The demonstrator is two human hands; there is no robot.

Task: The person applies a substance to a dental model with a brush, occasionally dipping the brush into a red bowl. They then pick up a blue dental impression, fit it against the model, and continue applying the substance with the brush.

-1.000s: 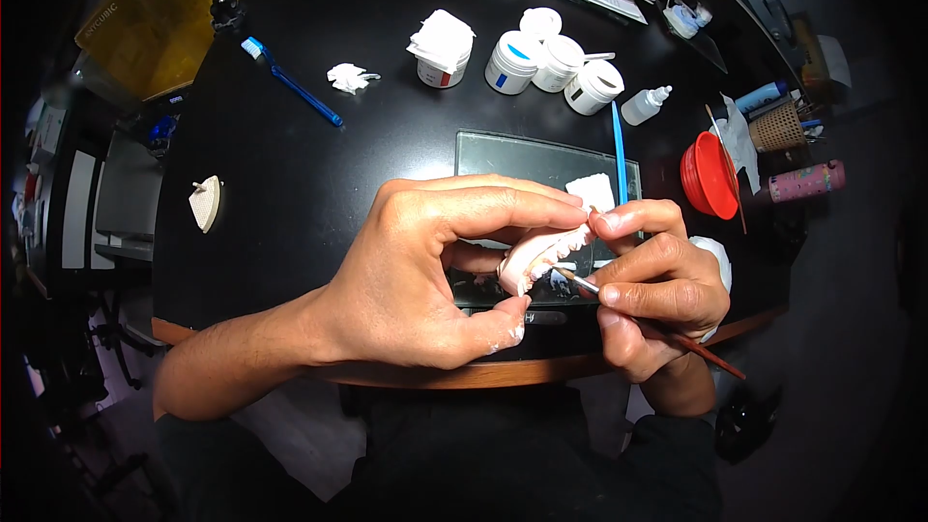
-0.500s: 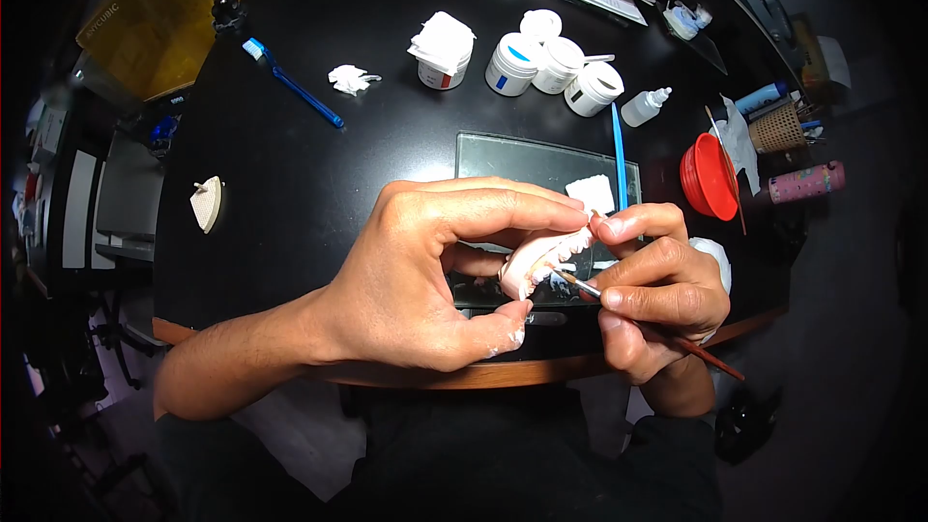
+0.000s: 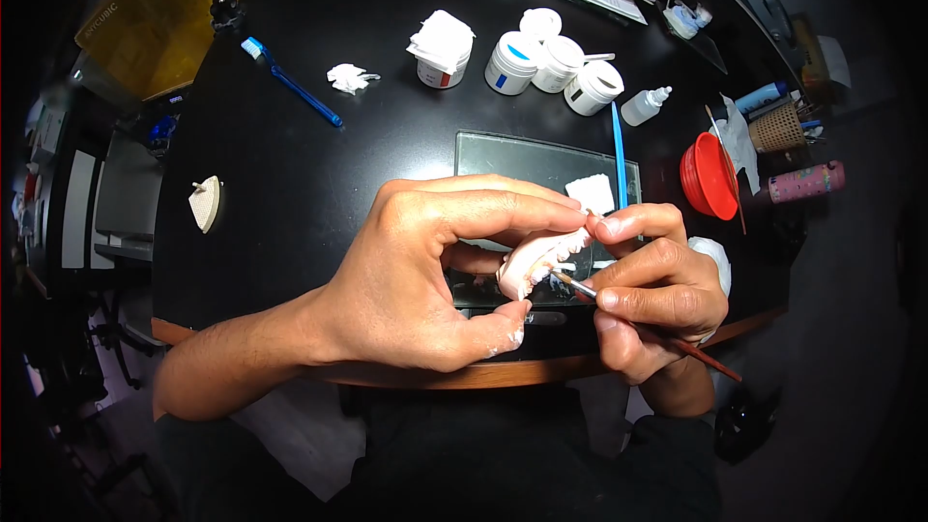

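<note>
My left hand [image 3: 425, 271] is closed around the ends of a dental model [image 3: 530, 259], a pale pink arch with white teeth, holding it above the table's front edge. White residue marks the left thumb. In my right hand [image 3: 662, 290] is a thin paintbrush [image 3: 704, 360] with a reddish-brown handle and metal ferrule. Its tip touches, or nearly touches, the teeth side of the model. The right index finger and thumb area also meets the model's far end. Beneath both hands lies a glass slab [image 3: 503, 157], partly hidden, with a folded white tissue [image 3: 590, 193] on it.
Behind the slab stand several white jars [image 3: 510, 63] and a dropper bottle [image 3: 646, 106]. A blue stick-like tool [image 3: 620, 155] lies across the slab's right side. A red bowl [image 3: 709, 177] sits to the right, a blue toothbrush [image 3: 295, 85] and a beige piece [image 3: 205, 204] to the left.
My right hand and the paintbrush have shifted very slightly left. My left hand keeps the dental model almost still.
</note>
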